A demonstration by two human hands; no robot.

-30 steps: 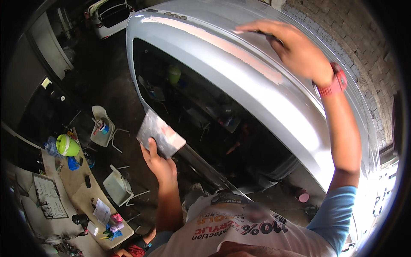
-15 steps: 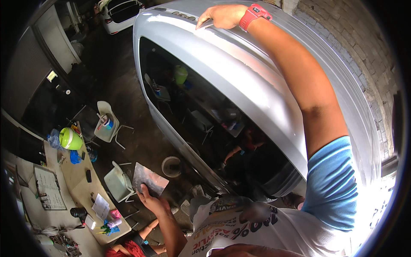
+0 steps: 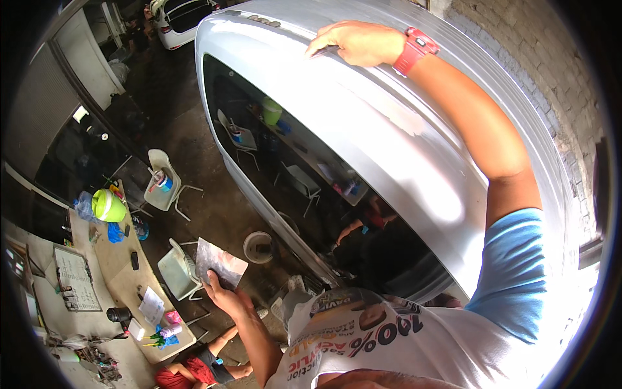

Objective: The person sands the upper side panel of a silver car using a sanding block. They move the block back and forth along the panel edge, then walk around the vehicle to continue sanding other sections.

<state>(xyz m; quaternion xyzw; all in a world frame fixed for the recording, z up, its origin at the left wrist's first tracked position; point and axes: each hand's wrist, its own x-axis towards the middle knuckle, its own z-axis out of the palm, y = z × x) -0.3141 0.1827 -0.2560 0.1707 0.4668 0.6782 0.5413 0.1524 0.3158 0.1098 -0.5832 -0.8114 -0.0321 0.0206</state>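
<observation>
My left hand grips a flat square plate by its near edge; grey and pinkish smears cover its face. Stretched over the silver car, my right hand is closed on a thin flat spreader, mostly hidden under the fingers. The spreader's edge is at the roof side, above the dark side window. A pale pinkish patch of filler lies on the bodywork nearer to me, below my right forearm. Glare washes out much of the panel around it.
On my left are a long table with a green jug and papers, and two white chairs. A bucket stands on the floor beside the car. A seated person in red is at the lower left. Another car stands far off.
My right hand has moved right and a little nearer to me along the roof side with the spreader. My left hand and the plate have shifted slightly left.
</observation>
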